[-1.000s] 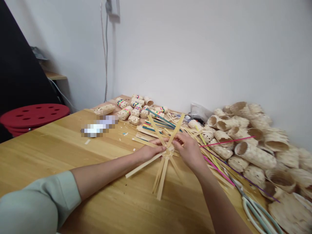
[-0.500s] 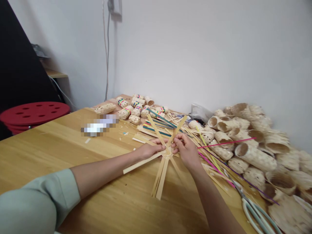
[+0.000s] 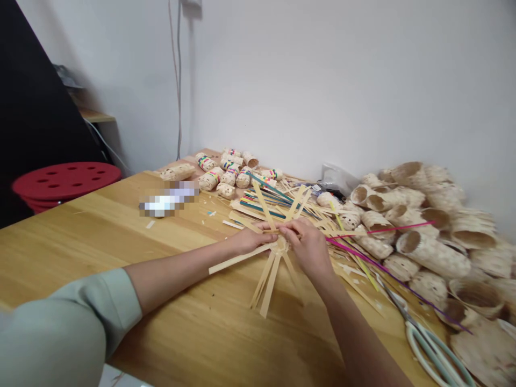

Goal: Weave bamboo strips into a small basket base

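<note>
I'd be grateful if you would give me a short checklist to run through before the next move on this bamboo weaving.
1. Left hand in contact with the pale flat bamboo-strip star: ok, its fingers lie on the strips beside the centre.
2. Right hand at the star: ok, its fingertips pinch near the centre.
3. Tightness of the woven centre: cannot tell, the fingers partly hide it.
4. Long thin magenta strip kept apart from the star: not ok, it runs in close to the right hand.
5. Steel scissors with pale green loop handles: ok, they lie on the wooden table, right of the right forearm.
</note>
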A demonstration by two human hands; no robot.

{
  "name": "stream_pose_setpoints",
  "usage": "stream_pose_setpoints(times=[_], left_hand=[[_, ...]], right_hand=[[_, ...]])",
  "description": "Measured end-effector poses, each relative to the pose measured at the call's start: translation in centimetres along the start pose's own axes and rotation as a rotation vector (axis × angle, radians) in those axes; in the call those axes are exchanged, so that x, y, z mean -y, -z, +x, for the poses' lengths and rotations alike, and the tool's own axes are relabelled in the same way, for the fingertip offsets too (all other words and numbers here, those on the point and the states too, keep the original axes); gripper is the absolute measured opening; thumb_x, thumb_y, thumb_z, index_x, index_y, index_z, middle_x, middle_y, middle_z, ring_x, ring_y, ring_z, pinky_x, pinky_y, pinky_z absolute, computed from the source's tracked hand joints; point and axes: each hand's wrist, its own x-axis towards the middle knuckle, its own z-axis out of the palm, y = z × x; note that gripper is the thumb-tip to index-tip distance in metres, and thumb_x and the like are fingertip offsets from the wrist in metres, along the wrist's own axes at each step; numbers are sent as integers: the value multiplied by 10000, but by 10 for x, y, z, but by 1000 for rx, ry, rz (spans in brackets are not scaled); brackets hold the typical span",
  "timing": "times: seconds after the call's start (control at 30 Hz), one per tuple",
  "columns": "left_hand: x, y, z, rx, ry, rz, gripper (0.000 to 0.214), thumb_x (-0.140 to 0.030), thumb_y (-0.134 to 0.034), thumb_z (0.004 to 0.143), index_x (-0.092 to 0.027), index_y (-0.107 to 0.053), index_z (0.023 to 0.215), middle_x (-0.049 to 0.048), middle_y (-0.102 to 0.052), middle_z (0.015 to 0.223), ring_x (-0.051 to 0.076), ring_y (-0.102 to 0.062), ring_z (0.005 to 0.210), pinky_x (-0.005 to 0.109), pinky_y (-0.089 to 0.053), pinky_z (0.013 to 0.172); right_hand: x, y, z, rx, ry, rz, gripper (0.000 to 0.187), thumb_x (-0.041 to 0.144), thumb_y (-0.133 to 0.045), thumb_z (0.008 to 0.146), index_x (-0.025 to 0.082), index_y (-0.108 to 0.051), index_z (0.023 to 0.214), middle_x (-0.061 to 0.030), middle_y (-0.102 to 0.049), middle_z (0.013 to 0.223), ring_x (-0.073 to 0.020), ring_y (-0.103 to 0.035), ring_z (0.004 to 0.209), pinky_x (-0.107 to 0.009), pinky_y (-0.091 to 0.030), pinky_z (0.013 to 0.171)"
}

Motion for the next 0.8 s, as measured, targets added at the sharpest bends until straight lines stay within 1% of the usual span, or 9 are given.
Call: stream_pose_setpoints(times=[0.1, 0.17, 0.23, 0.3, 0.33, 0.43, 0.57, 0.7, 0.8], left_hand=[[-1, -2, -1, -25, -37, 1, 489, -292, -786, 629, -160, -664, 1084, 75, -702, 948, 151, -619, 745, 236, -441, 648], [0, -3, -1, -47, -28, -12, 518, -290, -784, 632, -160, -648, 1115, 85, -701, 964, 148, -625, 739, 241, -450, 657], [-1, -2, 0, -61, -1, -27, 534, -277, -796, 615, -161, -642, 1114, 83, -701, 963, 151, -633, 743, 253, -462, 677], [-1, 0, 1, -66, 10, -54, 524, -258, -807, 596, -165, -647, 1086, 77, -702, 959, 159, -638, 763, 266, -469, 696], [-1, 1, 2, -68, 9, -75, 518, -247, -811, 586, -166, -650, 1071, 74, -703, 951, 161, -638, 766, 270, -470, 700], [-1, 1, 3, -87, 3, -118, 503, -224, -814, 577, -171, -652, 1050, 65, -706, 928, 156, -630, 755, 275, -466, 715], [-1, -2, -1, -50, -34, -24, 422, -294, -754, 671, -164, -661, 1062, 51, -700, 947, 165, -607, 799, 262, -447, 729], [0, -4, -5, -45, -98, 142, 385, -345, -665, 763, -156, -661, 1099, 39, -689, 999, 192, -581, 866, 255, -425, 751], [1, -4, -6, -56, -136, 142, 375, -351, -666, 762, -170, -663, 1091, 39, -684, 1020, 201, -580, 897, 263, -425, 777]], right_hand=[[5, -2, -1, -57, 24, -77, 123, 272, -542, 835, 215, -651, 829, -27, -624, 847, -160, -577, 768, -284, -410, 693], [5, 3, 0, -71, 79, -86, 123, 257, -529, 846, 212, -643, 839, -27, -634, 865, -159, -581, 790, -278, -410, 709], [2, 15, 1, -120, 141, -118, 146, 252, -498, 864, 209, -637, 863, -38, -641, 894, -171, -583, 846, -283, -413, 740], [-5, 29, 2, -189, 170, -187, 154, 256, -483, 873, 207, -628, 892, -51, -647, 931, -187, -580, 890, -300, -414, 766], [-9, 36, 3, -200, 187, -235, 153, 255, -480, 875, 207, -624, 900, -56, -649, 949, -195, -579, 914, -313, -410, 788], [-20, 48, 0, -152, 250, -384, 134, 237, -489, 874, 206, -610, 922, -62, -655, 997, -215, -574, 974, -358, -376, 864], [-25, 47, -6, -82, 309, -517, 114, 231, -512, 874, 203, -577, 963, -53, -653, 1000, -215, -566, 997, -401, -293, 960], [-23, 38, -10, -43, 302, -571, 138, 286, -542, 865, 198, -575, 967, -63, -651, 962, -224, -562, 960, -385, -317, 897], [-22, 31, -13, -50, 295, -571, 143, 312, -556, 858, 203, -588, 945, -64, -652, 939, -229, -557, 941, -375, -324, 851]])
